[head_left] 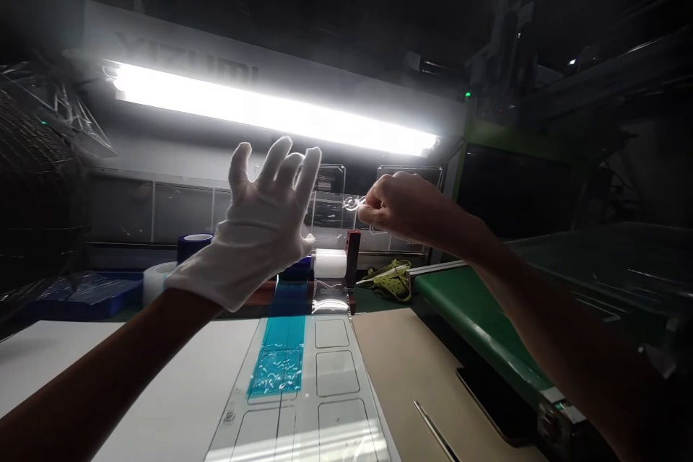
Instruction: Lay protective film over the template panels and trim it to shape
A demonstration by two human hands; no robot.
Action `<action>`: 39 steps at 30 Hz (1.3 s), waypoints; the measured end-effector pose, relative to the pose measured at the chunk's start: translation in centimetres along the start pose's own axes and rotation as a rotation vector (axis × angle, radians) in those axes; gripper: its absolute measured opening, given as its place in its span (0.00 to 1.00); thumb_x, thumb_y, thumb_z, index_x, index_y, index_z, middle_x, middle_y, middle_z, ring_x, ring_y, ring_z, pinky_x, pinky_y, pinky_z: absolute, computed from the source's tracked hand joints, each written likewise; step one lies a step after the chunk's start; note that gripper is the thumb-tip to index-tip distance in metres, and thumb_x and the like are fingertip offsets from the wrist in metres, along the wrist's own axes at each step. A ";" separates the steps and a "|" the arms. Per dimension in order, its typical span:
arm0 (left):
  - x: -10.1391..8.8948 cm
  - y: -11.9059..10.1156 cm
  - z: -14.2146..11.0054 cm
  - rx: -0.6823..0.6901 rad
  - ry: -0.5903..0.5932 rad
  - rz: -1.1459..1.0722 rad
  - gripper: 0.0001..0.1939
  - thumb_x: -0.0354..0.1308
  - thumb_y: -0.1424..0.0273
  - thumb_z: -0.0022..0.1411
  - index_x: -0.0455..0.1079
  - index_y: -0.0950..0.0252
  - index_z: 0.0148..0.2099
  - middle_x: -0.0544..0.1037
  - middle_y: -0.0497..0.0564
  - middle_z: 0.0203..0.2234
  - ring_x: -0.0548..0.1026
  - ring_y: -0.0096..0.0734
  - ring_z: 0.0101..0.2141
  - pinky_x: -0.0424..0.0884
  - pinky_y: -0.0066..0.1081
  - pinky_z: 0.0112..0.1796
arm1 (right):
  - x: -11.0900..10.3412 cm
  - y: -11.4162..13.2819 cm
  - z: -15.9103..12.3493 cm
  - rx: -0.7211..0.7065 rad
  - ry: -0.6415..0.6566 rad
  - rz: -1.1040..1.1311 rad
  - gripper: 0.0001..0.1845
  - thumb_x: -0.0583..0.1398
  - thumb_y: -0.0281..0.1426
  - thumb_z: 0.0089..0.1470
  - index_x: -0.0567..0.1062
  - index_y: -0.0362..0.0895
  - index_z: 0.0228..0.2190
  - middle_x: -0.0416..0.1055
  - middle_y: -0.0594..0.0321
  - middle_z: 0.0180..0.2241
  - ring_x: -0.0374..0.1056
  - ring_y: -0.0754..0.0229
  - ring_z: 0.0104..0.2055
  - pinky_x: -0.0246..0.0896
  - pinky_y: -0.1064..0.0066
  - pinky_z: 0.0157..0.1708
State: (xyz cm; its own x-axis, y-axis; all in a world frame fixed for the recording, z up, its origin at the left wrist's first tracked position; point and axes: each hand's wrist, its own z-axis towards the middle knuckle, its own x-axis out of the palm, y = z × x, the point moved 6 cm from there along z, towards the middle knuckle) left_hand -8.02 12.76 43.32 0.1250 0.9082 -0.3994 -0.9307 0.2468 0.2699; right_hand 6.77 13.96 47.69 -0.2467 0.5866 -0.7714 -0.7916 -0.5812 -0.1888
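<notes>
My left hand [260,227], in a white glove, is raised in front of the lamp with its fingers spread apart. Faint clear edges show beside its thumb; I cannot tell if it touches them. Bare and closed, my right hand [401,206] pinches at a small shiny curl of clear film [353,203]. Below the hands, a blue film strip [279,354] runs from a roll onto a white sheet printed with rounded boxes [336,372]. Beside that strip, a roll of clear film [330,263] hangs by a dark red holder [353,256].
A bright tube lamp [271,112] spans the machine front. On the right lie a green conveyor belt [460,303], a black phone-like slab [492,404] and a thin metal tool [433,429]. A blue tray [92,292] and spare rolls stand left; a yellow-green cloth [398,281] lies behind.
</notes>
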 end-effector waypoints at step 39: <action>9.0 0.3 -17.2 -0.115 0.587 -0.323 0.46 0.58 0.66 0.45 0.47 0.66 0.66 0.64 0.62 0.50 0.64 0.51 0.50 0.65 0.48 0.50 | 17.1 -0.7 -10.1 -0.269 0.224 0.118 0.67 0.68 0.34 0.38 0.30 0.45 0.66 0.54 0.48 0.63 0.50 0.39 0.64 0.15 0.36 0.62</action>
State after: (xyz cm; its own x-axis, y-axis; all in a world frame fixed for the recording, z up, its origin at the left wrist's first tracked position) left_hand -13.06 15.17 24.80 0.2255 0.4529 -0.8626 -0.9130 0.4073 -0.0248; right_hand 8.72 18.72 28.51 -0.1757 0.3856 -0.9058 -0.5825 -0.7825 -0.2201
